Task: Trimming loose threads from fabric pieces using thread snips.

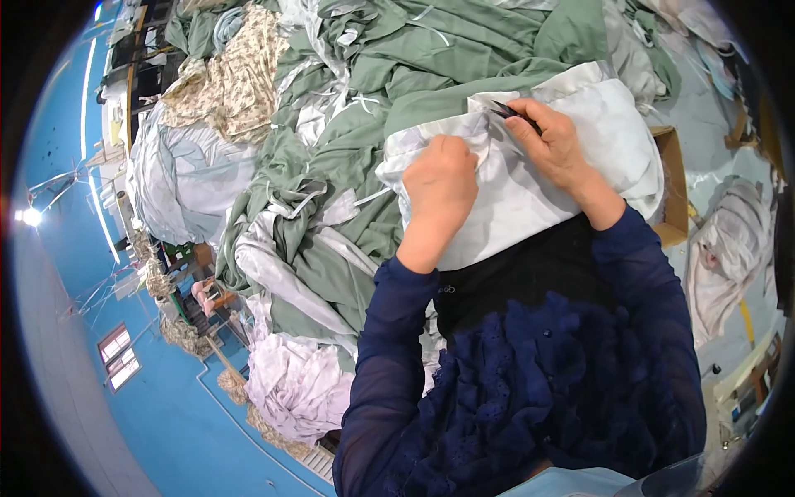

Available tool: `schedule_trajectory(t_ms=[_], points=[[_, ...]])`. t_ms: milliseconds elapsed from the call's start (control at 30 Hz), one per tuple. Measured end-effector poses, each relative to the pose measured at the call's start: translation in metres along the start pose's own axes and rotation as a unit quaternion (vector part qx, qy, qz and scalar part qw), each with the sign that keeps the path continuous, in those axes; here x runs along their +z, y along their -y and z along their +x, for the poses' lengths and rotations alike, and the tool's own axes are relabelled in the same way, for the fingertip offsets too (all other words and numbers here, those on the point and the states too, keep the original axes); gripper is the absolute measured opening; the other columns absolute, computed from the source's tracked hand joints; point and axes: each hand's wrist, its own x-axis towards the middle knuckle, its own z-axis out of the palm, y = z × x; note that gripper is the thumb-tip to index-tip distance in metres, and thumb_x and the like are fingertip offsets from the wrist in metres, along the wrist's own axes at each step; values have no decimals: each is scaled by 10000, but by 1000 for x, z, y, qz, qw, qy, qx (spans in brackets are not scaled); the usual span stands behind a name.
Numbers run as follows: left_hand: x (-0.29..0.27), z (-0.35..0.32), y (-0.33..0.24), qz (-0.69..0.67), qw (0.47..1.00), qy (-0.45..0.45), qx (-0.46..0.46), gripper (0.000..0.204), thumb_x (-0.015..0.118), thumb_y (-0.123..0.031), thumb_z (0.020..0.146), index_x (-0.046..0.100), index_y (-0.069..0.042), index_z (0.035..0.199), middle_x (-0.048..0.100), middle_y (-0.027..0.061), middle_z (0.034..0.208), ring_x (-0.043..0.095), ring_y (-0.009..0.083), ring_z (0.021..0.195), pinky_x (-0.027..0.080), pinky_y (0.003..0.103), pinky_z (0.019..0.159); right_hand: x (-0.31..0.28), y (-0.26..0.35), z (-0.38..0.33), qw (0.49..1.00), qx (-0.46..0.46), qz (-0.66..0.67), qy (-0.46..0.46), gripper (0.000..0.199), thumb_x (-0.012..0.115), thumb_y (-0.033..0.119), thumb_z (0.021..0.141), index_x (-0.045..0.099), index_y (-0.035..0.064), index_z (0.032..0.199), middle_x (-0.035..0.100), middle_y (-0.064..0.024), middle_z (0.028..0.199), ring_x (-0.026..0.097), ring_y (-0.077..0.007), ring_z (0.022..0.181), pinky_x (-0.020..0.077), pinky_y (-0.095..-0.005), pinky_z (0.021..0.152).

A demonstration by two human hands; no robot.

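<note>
White fabric (pixel 513 211) with a green side lies across my lap and the pile before me. My left hand (pixel 441 178) is closed on the fabric near its folded edge, fingers curled under and partly hidden. In my right hand (pixel 551 145) is a pair of small dark thread snips (pixel 503 109). Their pointed tips face left, over the fabric's edge and a little to the right of my left hand. Whether the blades touch the cloth I cannot tell.
Heaped green and white cloth (pixel 331 240) spreads ahead and to the left. Beyond it lie floral fabric (pixel 224 83) and a pale bundle (pixel 186 178). A cardboard box (pixel 672 186) stands at the right, with more pale cloth (pixel 729 257) past it.
</note>
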Motion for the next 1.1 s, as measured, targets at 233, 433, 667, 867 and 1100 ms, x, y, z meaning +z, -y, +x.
schedule_trajectory(t_ms=[233, 433, 667, 867, 1100], points=[[-27, -44, 19, -451, 855, 15, -255, 80, 660, -8, 848, 583, -8, 830, 565, 80, 700, 525, 151, 606, 434, 296, 567, -1, -1, -1, 997, 14, 62, 37, 204, 632, 105, 946, 638, 2, 1122, 606, -10, 837, 520, -93, 725, 438, -235, 676], [-26, -38, 30, -182, 962, -133, -156, 131, 700, -39, 849, 573, -13, 828, 559, 92, 741, 524, 199, 573, 432, 296, 551, 7, 14, -4, 996, -36, 36, 80, 281, 676, 86, 898, 636, 8, 1165, 623, -28, 832, 543, -97, 702, 451, -236, 656], [-17, -21, 22, -153, 966, -130, -161, 191, 753, -88, 797, 572, -34, 834, 574, 96, 795, 588, 253, 624, 462, 351, 565, 13, 11, -7, 996, -47, 20, 75, 290, 692, 59, 876, 636, 3, 1155, 659, -57, 870, 587, -113, 708, 476, -246, 663], [-11, -15, 25, -78, 984, -111, -120, 179, 759, -105, 766, 595, -62, 824, 601, 88, 787, 615, 285, 644, 472, 381, 574, 18, 19, -4, 995, -50, 29, 81, 302, 700, 55, 859, 637, 5, 1151, 658, -72, 877, 597, -129, 704, 482, -259, 656], [-9, -19, 32, -195, 962, -110, -154, 116, 709, -55, 819, 594, -34, 825, 596, 103, 761, 586, 276, 626, 452, 367, 573, 34, 31, 10, 978, -171, -98, 70, 303, 746, 120, 806, 654, 67, 1089, 616, -74, 839, 614, -232, 694, 487, -324, 601]])
